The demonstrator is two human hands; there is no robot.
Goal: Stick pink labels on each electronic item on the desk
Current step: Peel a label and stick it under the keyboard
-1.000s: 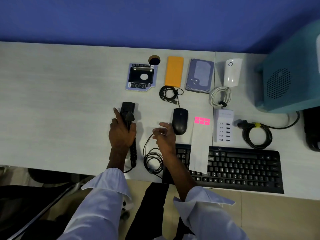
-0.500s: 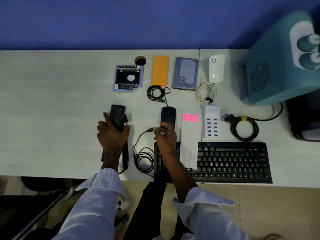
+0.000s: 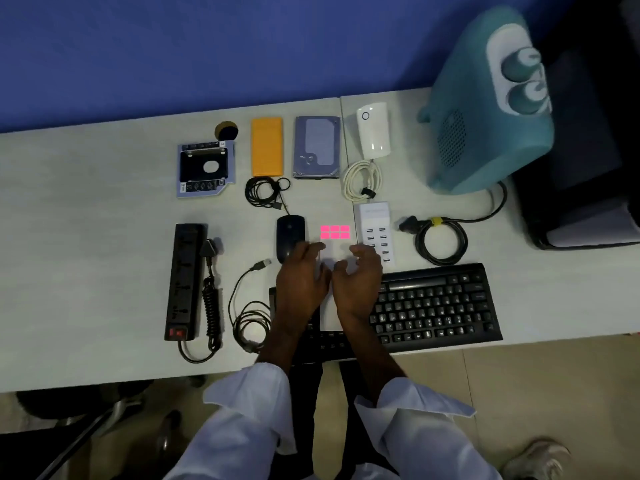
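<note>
Pink labels [image 3: 335,232] fill the far edge of the sheet [image 3: 328,315]; left hand [image 3: 301,278] and right hand [image 3: 360,282] rest on it between mouse [image 3: 289,233] and charger [image 3: 375,221], grip unclear.

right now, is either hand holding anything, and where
Cannot tell. Left hand and right hand sit over the label sheet, fingers curled, no clear grip.

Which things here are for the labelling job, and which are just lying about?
For the job: pink labels, mouse, power strip, keyboard, hard drive, power bank, charger.
Lying about, on the floor: chair, shoe.
</note>
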